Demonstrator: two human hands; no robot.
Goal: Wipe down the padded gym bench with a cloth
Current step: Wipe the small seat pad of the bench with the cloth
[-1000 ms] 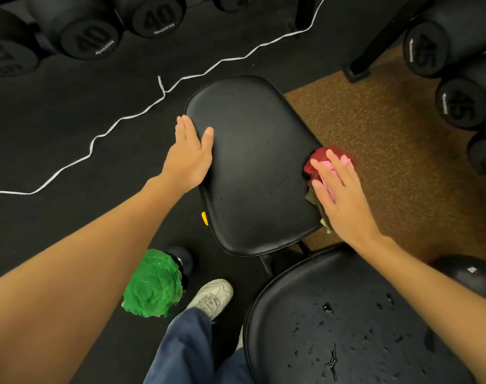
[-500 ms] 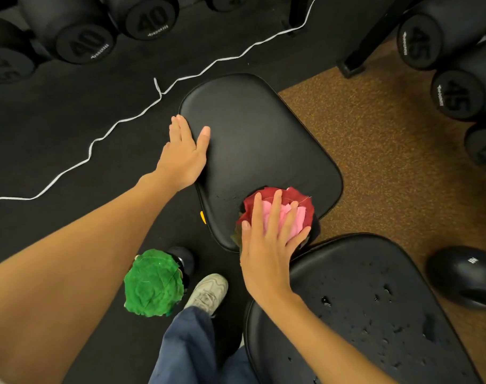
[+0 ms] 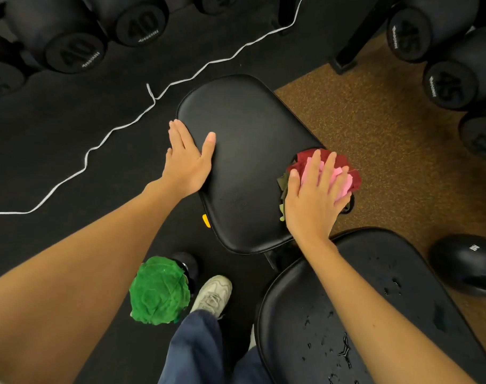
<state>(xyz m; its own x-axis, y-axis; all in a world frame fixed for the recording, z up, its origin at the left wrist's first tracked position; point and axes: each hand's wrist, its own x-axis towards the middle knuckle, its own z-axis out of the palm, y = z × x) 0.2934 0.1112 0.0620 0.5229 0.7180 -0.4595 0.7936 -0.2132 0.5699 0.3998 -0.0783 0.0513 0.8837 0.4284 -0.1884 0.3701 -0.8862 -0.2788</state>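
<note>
Red-pink cloth (image 3: 344,173) lies under the flat right hand (image 3: 314,200) at the bench pad (image 3: 250,162) edge; left hand (image 3: 188,162) rests flat, released.

Half a second ago the right hand (image 3: 314,200) pressed the bunched red, pink and olive cloth (image 3: 338,173) flat on the near end of the black padded seat pad (image 3: 247,162), close to its front edge. Now hand and cloth have swept out to the pad's right edge, about where they lay a second ago, with part of the cloth hanging past the edge over the brown speckled floor (image 3: 388,134).
</note>
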